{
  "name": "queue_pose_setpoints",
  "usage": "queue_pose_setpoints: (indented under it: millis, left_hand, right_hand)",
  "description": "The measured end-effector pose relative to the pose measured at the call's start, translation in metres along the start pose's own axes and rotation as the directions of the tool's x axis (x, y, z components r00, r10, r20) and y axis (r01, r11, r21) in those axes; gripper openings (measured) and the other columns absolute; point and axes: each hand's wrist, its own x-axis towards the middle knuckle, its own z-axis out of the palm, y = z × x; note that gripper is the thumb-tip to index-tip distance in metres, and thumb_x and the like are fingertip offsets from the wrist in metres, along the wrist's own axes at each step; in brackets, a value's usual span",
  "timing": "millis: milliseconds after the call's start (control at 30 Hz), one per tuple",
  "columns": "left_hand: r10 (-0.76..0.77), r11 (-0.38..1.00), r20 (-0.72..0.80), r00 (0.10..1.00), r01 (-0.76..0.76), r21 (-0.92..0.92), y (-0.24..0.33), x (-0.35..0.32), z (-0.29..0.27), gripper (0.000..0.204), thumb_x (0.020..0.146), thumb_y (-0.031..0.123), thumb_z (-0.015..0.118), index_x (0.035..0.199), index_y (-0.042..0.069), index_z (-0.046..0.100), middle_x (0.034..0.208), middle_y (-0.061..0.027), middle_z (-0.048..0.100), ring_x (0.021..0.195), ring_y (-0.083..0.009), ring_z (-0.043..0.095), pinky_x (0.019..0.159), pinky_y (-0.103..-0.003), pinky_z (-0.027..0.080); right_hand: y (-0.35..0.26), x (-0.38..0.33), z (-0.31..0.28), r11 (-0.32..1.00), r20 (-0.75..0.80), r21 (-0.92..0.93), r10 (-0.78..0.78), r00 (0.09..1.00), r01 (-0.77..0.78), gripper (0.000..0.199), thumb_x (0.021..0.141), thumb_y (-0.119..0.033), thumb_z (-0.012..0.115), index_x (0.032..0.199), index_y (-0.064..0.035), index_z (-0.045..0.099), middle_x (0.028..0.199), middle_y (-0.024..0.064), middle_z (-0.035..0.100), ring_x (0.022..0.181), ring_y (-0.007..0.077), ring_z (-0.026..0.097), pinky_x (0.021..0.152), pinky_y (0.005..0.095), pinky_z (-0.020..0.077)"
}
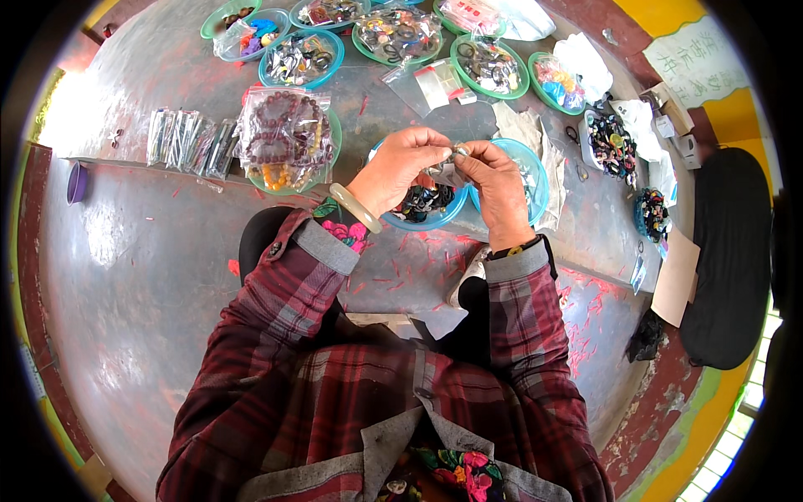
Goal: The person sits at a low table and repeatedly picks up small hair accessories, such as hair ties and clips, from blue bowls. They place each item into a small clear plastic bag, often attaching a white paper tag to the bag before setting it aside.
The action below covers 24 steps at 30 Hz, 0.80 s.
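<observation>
My left hand [400, 167] and my right hand [495, 180] meet above a blue bowl [435, 219] that holds small dark rings. Both hands pinch a small clear plastic bag [449, 170] between their fingertips, and a small ring shows at its top. A pale green bangle [355, 207] circles my left wrist. A second blue bowl [535, 176] lies just behind my right hand, partly hidden by it. Red plaid sleeves cover both forearms.
Several green and blue bowls of small rings and beads [490, 67] stand along the far side. A bag of brown bead bracelets [284, 134] rests on a green plate at the left, beside packs of dark sticks [188, 138]. Loose clear bags [435, 84] lie on the grey floor.
</observation>
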Motion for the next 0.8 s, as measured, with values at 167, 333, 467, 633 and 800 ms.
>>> queue_pose_setpoints:
  millis: [167,333,467,633,800]
  left_hand:
    - [-0.06,0.993,0.015,0.998,0.058,0.1,0.0043,-0.0008,0.0022,0.022,0.085,0.022,0.06,0.098,0.004,0.059,0.087,0.0012,0.056,0.073,-0.0043,0.052,0.053,-0.017,0.042]
    - [-0.085,0.99,0.013,0.996,0.083,0.111,-0.0005,0.0008,0.0,0.023,0.085,0.024,0.059,0.098,0.006,0.059,0.087,0.0021,0.057,0.071,-0.0037,0.051,0.052,-0.018,0.04]
    - [-0.093,0.995,-0.005,0.996,0.094,0.025,0.0006,-0.0004,-0.0007,0.022,0.085,0.025,0.059,0.096,0.006,0.06,0.084,0.0025,0.057,0.07,-0.0033,0.05,0.052,-0.017,0.04]
    - [-0.056,0.997,-0.05,0.997,0.059,0.043,0.0008,0.0007,0.0009,0.022,0.085,0.026,0.06,0.094,0.006,0.06,0.081,0.0022,0.057,0.067,-0.0031,0.05,0.051,-0.017,0.04]
    - [-0.073,0.996,-0.019,0.997,0.073,0.043,-0.001,0.002,-0.0026,0.022,0.085,0.023,0.06,0.096,0.005,0.06,0.084,0.0015,0.058,0.067,-0.0036,0.051,0.052,-0.017,0.04]
  right_hand:
    - [-0.0035,-0.0034,0.0072,0.991,-0.061,-0.127,-0.036,0.998,0.028,0.018,0.076,-0.002,0.063,0.095,0.0008,0.064,0.08,0.0009,0.06,0.073,0.0077,0.055,0.068,0.0201,0.0436]
    - [0.003,-0.0024,0.0048,0.972,-0.019,-0.234,-0.042,0.999,0.037,0.025,0.076,-0.002,0.064,0.101,0.0028,0.062,0.089,0.0035,0.06,0.076,0.0083,0.056,0.069,0.0204,0.044]
    - [-0.0026,-0.0036,0.0056,0.987,-0.002,-0.157,-0.016,1.0,0.016,0.028,0.077,-0.003,0.063,0.104,0.0024,0.059,0.086,0.0032,0.061,0.075,0.0081,0.056,0.069,0.0203,0.0439]
    - [-0.0023,-0.0021,0.0053,0.992,-0.006,-0.122,0.002,1.0,-0.003,0.018,0.08,-0.005,0.061,0.097,0.0004,0.06,0.082,0.0025,0.061,0.074,0.0078,0.056,0.068,0.0204,0.0435]
    - [0.001,-0.0006,0.0036,0.999,-0.084,0.026,-0.028,0.996,0.031,0.012,0.08,-0.005,0.06,0.091,-0.0016,0.058,0.081,0.003,0.061,0.071,0.0081,0.055,0.065,0.0205,0.0422]
